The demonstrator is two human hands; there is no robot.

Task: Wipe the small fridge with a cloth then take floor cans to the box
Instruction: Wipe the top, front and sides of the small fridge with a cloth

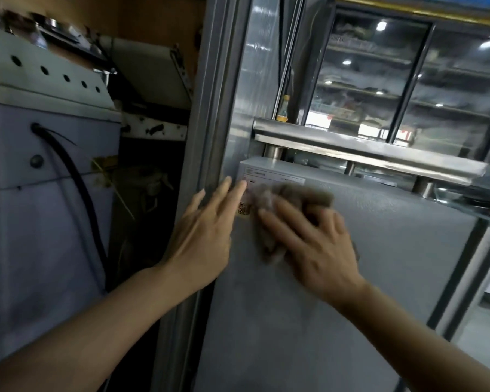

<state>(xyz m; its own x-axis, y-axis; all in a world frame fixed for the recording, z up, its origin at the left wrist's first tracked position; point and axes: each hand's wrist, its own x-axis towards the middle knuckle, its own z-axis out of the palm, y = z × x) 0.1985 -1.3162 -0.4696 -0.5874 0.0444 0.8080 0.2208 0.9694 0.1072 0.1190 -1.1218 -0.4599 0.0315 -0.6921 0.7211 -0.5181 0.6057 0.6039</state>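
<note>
The small grey fridge (379, 264) fills the lower right, its flat side facing me. My right hand (314, 247) presses a crumpled grey-brown cloth (289, 199) against the fridge's upper left area, fingers spread over it; the cloth is blurred. My left hand (207, 230) lies flat with fingers apart on the fridge's left edge, beside a small orange QR sticker (244, 208), holding nothing. No cans are in view.
A steel rail (365, 148) runs just above the fridge. A grey metal door frame (210, 108) stands left of it. Further left is a pale blue appliance (40, 222) with a black hose (79, 188). Glass-door shelving (408, 80) stands behind.
</note>
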